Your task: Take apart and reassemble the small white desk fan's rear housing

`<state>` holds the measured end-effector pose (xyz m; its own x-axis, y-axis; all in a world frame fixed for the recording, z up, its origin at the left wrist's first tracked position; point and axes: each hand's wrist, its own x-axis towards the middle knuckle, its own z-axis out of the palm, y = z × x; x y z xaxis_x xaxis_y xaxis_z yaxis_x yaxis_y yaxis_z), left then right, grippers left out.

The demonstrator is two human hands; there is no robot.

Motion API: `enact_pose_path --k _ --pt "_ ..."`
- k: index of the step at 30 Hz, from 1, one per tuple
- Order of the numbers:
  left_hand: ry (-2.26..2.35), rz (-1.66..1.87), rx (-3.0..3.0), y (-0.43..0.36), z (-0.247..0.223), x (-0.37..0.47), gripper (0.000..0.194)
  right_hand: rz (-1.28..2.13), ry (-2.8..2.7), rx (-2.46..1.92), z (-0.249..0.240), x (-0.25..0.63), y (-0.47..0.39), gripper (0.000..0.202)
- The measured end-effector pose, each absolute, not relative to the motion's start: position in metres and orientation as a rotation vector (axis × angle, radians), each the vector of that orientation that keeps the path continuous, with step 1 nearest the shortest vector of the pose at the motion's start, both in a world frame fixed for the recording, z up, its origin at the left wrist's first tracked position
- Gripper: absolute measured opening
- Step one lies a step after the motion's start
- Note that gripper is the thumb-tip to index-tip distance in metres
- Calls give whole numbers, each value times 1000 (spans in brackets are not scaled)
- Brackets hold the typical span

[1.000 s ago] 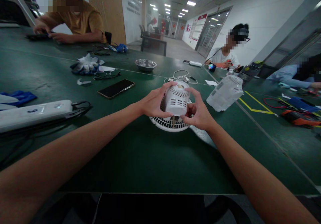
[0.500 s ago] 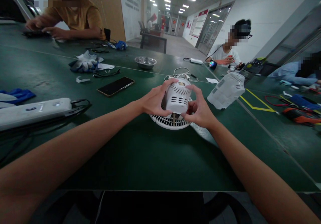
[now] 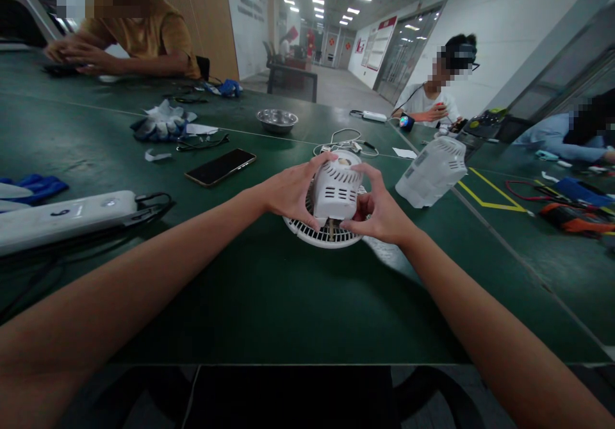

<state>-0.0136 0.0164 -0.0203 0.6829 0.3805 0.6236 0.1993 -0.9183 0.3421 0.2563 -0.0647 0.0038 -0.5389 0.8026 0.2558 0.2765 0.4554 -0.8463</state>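
Note:
A white vented fan motor housing [image 3: 336, 189] is held upright over a round white fan grille [image 3: 323, 234] lying flat on the green table [image 3: 269, 288]. My left hand [image 3: 288, 192] grips the housing's left side, thumb across its top. My right hand [image 3: 377, 211] clasps its right side, fingers curled at the lower edge. A short shaft shows under the housing, above the grille's centre.
A second white housing [image 3: 432, 169] lies tilted to the right. A black phone [image 3: 221, 166], a steel bowl [image 3: 277, 120], gloves [image 3: 161, 125], white cables [image 3: 343, 142] and a white power strip [image 3: 62, 214] lie around. Other people sit at the far left and right.
Both hands have turned the housing slightly and lowered it a little toward the grille; the view shifted slightly.

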Motion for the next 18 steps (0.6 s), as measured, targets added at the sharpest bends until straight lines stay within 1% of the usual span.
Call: enact_pose_path --k 4,6,8,10,12,13,15,16,18 --pt "544 1091 2632 9 -19 -10 141 906 -2096 -932 3 258 -63 108" --pt "596 1122 2618 7 -19 -8 140 798 -2113 -964 2 262 -60 111" --pt "660 1136 2595 7 -20 -7 136 650 -2128 -1014 1 268 -56 109" --pt "756 1139 2552 9 -22 -10 123 478 -2135 -1064 -2 275 -49 98" --pt "921 1163 2477 12 -26 -15 104 354 -2093 -1094 -7 282 -42 87" --pt "1039 1180 2423 14 -28 -18 95 332 -2043 -1100 -9 285 -38 85" --pt "1296 1212 2266 17 -34 -23 75 382 -1926 -1089 -15 289 -33 86" --pt "1393 1196 2169 19 -36 -25 68 432 -1882 -1079 -17 289 -33 89" --pt "1493 1148 1986 22 -41 -28 62 514 -1858 -1079 -21 285 -33 95"
